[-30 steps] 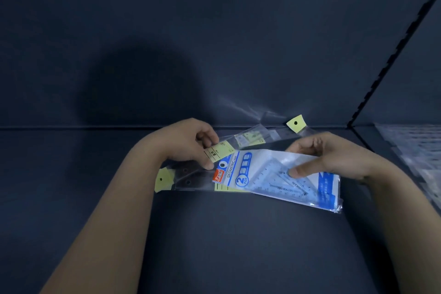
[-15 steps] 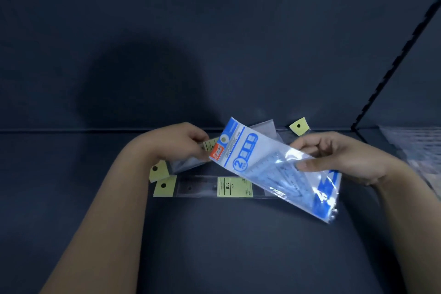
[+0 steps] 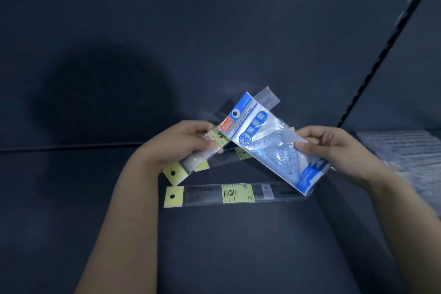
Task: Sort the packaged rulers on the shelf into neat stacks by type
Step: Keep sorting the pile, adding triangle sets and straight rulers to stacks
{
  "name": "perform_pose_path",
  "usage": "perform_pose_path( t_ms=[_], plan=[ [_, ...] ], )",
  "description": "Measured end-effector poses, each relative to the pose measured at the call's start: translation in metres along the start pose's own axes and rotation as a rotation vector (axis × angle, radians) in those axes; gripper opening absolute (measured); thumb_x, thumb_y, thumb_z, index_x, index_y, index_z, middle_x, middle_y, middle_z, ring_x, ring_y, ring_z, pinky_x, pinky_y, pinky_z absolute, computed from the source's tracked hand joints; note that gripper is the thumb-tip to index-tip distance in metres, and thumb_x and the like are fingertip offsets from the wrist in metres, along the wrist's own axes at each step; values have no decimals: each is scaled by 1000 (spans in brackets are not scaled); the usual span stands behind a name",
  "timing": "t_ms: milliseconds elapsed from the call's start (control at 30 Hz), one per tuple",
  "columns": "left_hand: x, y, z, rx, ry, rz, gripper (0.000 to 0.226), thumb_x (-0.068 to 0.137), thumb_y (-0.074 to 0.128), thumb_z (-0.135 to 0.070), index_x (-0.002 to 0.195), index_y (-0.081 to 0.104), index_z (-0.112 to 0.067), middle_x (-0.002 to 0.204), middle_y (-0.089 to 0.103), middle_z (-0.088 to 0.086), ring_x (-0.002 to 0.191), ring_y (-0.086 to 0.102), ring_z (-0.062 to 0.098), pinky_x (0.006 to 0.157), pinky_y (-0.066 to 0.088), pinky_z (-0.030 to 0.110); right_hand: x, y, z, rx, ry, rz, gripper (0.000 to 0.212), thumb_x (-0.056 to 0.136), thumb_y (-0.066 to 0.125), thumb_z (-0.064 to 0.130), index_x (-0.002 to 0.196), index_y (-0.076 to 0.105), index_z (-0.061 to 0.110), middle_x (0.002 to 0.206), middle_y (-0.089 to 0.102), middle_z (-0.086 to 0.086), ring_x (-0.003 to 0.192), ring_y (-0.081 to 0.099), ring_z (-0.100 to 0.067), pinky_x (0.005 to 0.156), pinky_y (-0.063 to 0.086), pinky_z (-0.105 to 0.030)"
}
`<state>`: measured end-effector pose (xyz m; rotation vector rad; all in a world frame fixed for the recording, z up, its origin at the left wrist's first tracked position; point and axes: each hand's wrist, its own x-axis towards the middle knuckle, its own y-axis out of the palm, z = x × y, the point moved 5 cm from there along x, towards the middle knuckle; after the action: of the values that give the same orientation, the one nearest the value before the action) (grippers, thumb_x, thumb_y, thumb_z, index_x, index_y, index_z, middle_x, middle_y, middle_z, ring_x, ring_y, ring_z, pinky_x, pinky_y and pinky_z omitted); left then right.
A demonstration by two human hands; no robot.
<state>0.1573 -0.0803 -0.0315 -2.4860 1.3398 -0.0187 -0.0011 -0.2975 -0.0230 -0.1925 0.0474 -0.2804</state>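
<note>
Your right hand (image 3: pixel 334 148) pinches the blue-white set-square pack (image 3: pixel 269 143), tilted, header up-left. Your left hand (image 3: pixel 181 143) grips the slanted ruler pack (image 3: pixel 216 137), clear with a yellow header. The flat ruler pack (image 3: pixel 235 193) lies on the shelf (image 3: pixel 238 246), header left.

My right hand (image 3: pixel 334 148) pinches a blue-and-white plastic packet of clear triangular set squares (image 3: pixel 269 141) mid-frame, tilted with its red-labelled top toward the upper left. My left hand (image 3: pixel 181 143) grips a clear sleeved straight ruler with a yellow header card (image 3: pixel 198 160), slanting behind that packet. A matching sleeved ruler (image 3: pixel 236 193) lies flat on the dark blue shelf (image 3: pixel 238 246) just below. Blurred clear packets (image 3: pixel 405 150) sit at the right edge.
</note>
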Motion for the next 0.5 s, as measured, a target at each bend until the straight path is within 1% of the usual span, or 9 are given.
perform_pose_path(
  t_ms=[67, 133, 167, 233, 300, 367, 400, 433, 500],
  plan=[
    [-1, 8, -8, 14, 16, 29, 17, 91, 60, -4, 105, 68, -10, 93, 75, 3, 84, 67, 8, 79, 48, 20, -12, -4, 4, -71, 6, -48, 13, 89, 57, 3, 95, 68, 4, 86, 74, -11, 72, 68, -16, 64, 53, -18],
    [-2, 19, -17, 51, 26, 56, 17, 90, 62, -8, 105, 68, -13, 98, 75, 2, 97, 68, 11, 91, 46, 25, -24, -7, 5, -130, 18, -88, 13, 91, 56, 3, 96, 68, 5, 89, 73, -14, 76, 68, -18, 68, 53, -20],
    [-2, 24, -21, 59, 35, 58, 17, 90, 63, -8, 105, 68, -13, 98, 75, 1, 98, 68, 11, 93, 46, 25, -31, -9, 5, -164, 25, -104, 12, 91, 57, 3, 95, 68, 6, 90, 74, -14, 77, 68, -19, 71, 53, -22],
    [-4, 33, -28, 35, 52, 49, 17, 90, 62, -5, 105, 67, -10, 98, 75, 3, 93, 70, 13, 90, 49, 27, -43, -13, 8, -257, 30, -129, 11, 90, 58, 2, 91, 68, 7, 89, 74, -11, 77, 67, -17, 75, 51, -25],
    [-7, 41, -35, 3, 64, 37, 17, 90, 61, -3, 106, 66, -7, 99, 74, 7, 91, 71, 18, 85, 53, 30, -54, -17, 13, -389, 32, -133, 10, 90, 59, 2, 87, 67, 7, 85, 74, -6, 75, 65, -10, 74, 48, -21],
    [-12, 47, -45, 13, 80, 22, 17, 91, 61, -4, 107, 66, -6, 99, 74, 7, 85, 71, 15, 73, 53, 23, -64, -19, 23, -532, 24, -132, 11, 90, 59, 4, 85, 68, 8, 82, 73, 0, 71, 64, -5, 70, 46, -14],
    [-15, 48, -50, 20, 84, 12, 16, 91, 61, -4, 106, 66, -7, 98, 74, 7, 81, 70, 12, 70, 51, 21, -68, -21, 28, -562, 18, -138, 11, 90, 59, 5, 85, 68, 8, 82, 74, 1, 72, 65, -4, 70, 47, -14],
    [-18, 49, -54, 22, 81, 1, 15, 92, 61, -6, 106, 67, -8, 98, 74, 7, 83, 70, 14, 71, 51, 23, -72, -22, 32, -563, 13, -139, 11, 91, 59, 5, 87, 68, 8, 84, 74, 0, 74, 66, -5, 71, 48, -17],
    [-24, 49, -62, 40, 72, -17, 14, 92, 61, -10, 104, 68, -11, 99, 75, 7, 90, 69, 21, 80, 49, 33, -78, -22, 39, -537, -1, -136, 12, 91, 58, 3, 88, 69, 7, 86, 75, -1, 78, 68, -7, 73, 51, -20]
  ],
)
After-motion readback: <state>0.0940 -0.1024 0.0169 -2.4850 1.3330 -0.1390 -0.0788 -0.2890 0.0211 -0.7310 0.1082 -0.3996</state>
